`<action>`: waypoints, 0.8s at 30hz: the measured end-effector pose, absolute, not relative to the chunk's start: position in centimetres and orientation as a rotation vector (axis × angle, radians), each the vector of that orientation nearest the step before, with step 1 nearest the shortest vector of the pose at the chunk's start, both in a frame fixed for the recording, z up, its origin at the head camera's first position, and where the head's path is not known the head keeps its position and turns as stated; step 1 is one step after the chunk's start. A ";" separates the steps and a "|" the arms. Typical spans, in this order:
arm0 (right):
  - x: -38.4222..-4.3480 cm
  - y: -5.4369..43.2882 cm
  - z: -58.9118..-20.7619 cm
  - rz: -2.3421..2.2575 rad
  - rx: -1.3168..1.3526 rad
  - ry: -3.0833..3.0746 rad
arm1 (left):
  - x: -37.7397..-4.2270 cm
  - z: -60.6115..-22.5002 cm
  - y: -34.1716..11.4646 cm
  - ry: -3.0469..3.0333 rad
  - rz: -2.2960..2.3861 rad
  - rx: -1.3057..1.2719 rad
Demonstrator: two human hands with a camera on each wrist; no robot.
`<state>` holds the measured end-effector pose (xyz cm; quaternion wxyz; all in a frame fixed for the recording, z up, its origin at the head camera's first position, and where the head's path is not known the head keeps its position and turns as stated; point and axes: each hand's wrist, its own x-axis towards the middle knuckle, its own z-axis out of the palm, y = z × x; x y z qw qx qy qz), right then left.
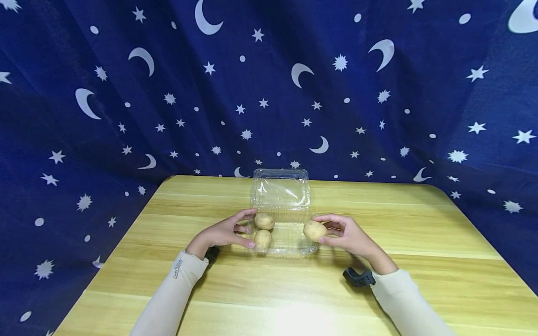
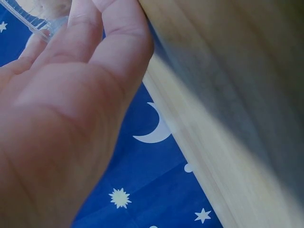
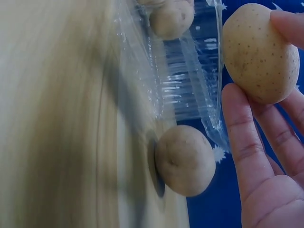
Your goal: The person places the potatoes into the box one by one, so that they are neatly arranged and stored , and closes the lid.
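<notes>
A clear plastic clamshell container stands on the table with its lid raised at the back. Inside, along its left side, lie two potatoes, one at the back and one in front. My left hand holds the container's left side, thumb at the front corner and fingers farther back. Over the right edge, my right hand grips another potato between thumb and fingers. A further potato rests on the table beside the container in the right wrist view; the head view does not show it.
The wooden table reaches back to a dark blue curtain printed with moons and stars. Dark wrist straps sit at both wrists, the right one close above the table. Light sleeves cover both forearms.
</notes>
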<state>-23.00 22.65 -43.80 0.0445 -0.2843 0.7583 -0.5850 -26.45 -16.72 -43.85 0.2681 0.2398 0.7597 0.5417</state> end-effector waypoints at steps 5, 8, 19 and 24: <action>-23.1 22.1 -43.6 -1.780 -0.857 2.309 | -26.4 -43.7 -16.7 2.048 1.466 0.656; -23.1 21.8 -43.5 -1.774 -0.844 2.309 | -26.4 -43.7 -16.8 2.048 1.470 0.659; -23.3 20.8 -43.2 -1.747 -0.855 2.316 | -26.4 -43.7 -16.7 2.067 1.457 0.656; -23.3 20.3 -43.0 -1.730 -0.863 2.326 | -26.4 -43.7 -16.7 2.070 1.455 0.654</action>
